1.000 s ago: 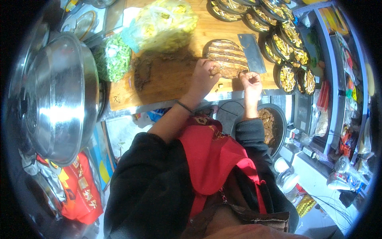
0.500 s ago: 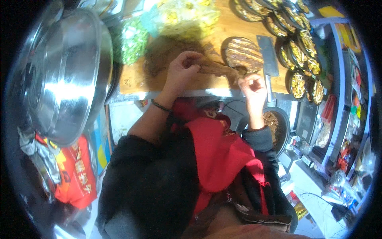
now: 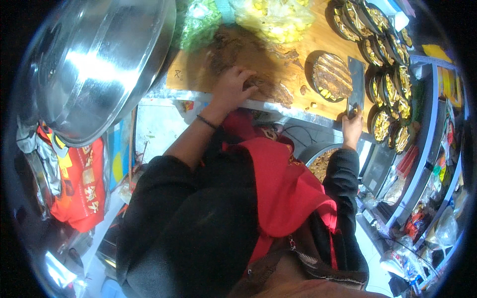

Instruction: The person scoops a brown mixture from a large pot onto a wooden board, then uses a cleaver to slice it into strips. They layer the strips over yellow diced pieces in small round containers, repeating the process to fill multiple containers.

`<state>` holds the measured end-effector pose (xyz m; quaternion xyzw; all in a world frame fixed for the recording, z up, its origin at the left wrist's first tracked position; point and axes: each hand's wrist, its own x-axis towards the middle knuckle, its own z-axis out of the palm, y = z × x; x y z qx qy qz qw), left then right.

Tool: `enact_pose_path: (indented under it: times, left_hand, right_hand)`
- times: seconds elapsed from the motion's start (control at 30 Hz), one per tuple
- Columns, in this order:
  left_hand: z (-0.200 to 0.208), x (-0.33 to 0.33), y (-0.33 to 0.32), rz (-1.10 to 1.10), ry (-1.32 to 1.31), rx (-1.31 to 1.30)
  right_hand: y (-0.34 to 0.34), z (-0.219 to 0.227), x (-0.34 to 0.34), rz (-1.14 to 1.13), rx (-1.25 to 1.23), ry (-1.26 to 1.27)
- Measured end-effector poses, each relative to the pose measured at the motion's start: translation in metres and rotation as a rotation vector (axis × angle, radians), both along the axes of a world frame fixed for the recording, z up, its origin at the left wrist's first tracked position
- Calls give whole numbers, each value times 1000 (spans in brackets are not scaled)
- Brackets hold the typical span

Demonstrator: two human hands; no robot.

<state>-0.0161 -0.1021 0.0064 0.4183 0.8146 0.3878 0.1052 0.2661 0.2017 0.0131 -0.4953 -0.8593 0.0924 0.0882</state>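
My left hand is over the near edge of the wooden board, thumb and fingers apart with nothing in them. Beside its fingertips lies a brown slab of what looks like cooked meat. My right hand is closed round the handle of a cleaver, whose broad blade lies flat on the board. Just left of the blade stands a round black bowl, topped with brown slices in rows and some yellow pieces. More dark brown meat lies in shadow beyond my left hand.
Several filled black bowls crowd the board's right side. At the back lie bags of yellow pieces and chopped greens. A large metal basin stands left. Below the board's edge is a pot of brown food; shelves rise right.
Both hands held a strip of brown meat between them; it has been let go onto the board. My right hand has moved right and taken the cleaver's handle. The view has shifted.
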Motion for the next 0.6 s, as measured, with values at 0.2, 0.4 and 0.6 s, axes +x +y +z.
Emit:
enact_pose_path:
  times: [0.2, 0.4, 0.6]
  left_hand:
    - [-8, 0, 6, -83, -134, 35]
    - [-17, -7, -4, -161, 105, 219]
    - [-25, -9, -9, -219, 116, 204]
  right_hand:
    - [5, 17, -25, -75, -141, -102]
    - [-23, 31, 22, -63, 105, 212]
    - [-108, 31, 34, 145, -278, 100]
